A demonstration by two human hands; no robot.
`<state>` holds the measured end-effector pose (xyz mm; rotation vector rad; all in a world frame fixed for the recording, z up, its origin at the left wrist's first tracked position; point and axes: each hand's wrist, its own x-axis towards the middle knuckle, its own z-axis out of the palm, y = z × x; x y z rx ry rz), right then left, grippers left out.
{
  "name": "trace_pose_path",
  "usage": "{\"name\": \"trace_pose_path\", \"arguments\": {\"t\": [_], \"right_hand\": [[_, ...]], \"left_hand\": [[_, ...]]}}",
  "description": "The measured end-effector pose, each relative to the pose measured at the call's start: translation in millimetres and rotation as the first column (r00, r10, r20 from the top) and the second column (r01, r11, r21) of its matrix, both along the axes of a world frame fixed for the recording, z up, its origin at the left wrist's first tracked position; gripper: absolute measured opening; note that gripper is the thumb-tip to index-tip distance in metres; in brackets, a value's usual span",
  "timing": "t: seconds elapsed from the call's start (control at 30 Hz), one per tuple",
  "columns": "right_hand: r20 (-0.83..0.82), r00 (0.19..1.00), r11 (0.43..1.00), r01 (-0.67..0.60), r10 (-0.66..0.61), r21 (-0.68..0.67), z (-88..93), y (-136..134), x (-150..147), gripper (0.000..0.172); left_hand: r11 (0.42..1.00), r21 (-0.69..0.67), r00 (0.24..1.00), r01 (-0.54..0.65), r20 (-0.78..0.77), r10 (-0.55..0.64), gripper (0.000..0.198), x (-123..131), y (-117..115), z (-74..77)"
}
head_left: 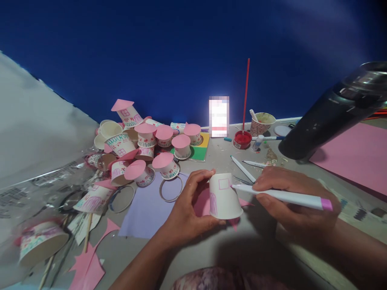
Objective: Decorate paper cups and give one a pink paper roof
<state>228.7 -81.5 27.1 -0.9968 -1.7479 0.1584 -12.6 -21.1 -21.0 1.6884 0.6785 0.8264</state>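
Observation:
My left hand [190,205] grips a white paper cup [228,203], turned with its wide rim downward, thumb near the rim and fingers at the narrow end. A purple arched door and a pink-purple square outline are drawn on the cup's side. Between the fingers of my right hand [293,193] is a white felt-tip pen [287,197] with a pink-purple end. Its tip is at the right edge of the drawn square. Pink paper scraps [246,202] show behind and under the cup.
Decorated cups with pink cone roofs [163,160] crowd the left, near lilac paper [145,217]. Behind my hands are a red paint pot [242,140] with a brush, a patterned cup [262,125] and loose pens [242,168]. A dark bottle [326,112] leans at right beside pink paper [353,155].

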Motion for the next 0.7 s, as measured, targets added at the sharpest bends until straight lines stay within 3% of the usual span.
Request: {"name": "trace_pose_path", "arguments": {"t": [0.37,0.7], "right_hand": [[0.046,0.999,1.000,-0.015,0.015,-0.001,5.4,1.1,0.2,0.015],[-0.013,0.998,0.997,0.058,-0.057,0.046,-4.1,1.0,2.4,0.014]], "left_hand": [[1.000,-0.010,1.000,0.006,-0.001,-0.006,0.087,0.0,0.5,0.0],[0.999,-0.025,0.999,0.031,0.007,-0.031,0.091,0.6,0.0,0.3]]}}
